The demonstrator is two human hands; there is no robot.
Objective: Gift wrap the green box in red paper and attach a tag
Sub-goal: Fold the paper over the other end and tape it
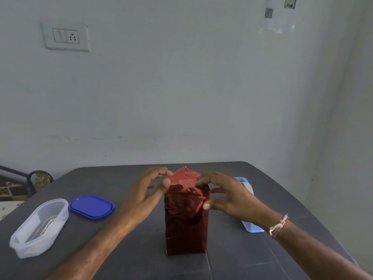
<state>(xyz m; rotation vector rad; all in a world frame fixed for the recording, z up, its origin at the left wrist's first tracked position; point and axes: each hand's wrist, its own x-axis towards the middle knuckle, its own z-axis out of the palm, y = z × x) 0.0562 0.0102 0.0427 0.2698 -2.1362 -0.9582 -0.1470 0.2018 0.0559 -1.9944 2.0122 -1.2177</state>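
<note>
Closing the top end of the wrapped box [185, 225], judging by where the hands are. Standing it upright on the dark table [125, 257], about midway between the left and right edges and nearer the front edge than the back.

Showing no green anywhere. Red paper [186, 237] covering the front face down to the table, shiny and foil-like, creased and a little baggy rather than taut. Leaving the top flap [184, 175] sticking up in a peak, paler than the sides, not yet flattened.

Curling the right hand [228, 197] over that top, fingertips on the folded paper and thumb pressing the front face, so pinching the fold between them. Holding the left hand [145, 193] curled at the upper left corner, thumb and forefinger tips at the flap's edge. Nipping the paper or merely touching it: impossible to tell through the blur.

Judging the body wrap done and this end half folded. Leaving to do: pressing the flap down, taping it, then attaching a tag, with no tag showing on the box.

Keeping a light-blue tape dispenser [252, 228] just behind the right hand toward the right edge, and a clear tub [40, 225] and a blue lid [91, 207] toward the left edge.
</note>
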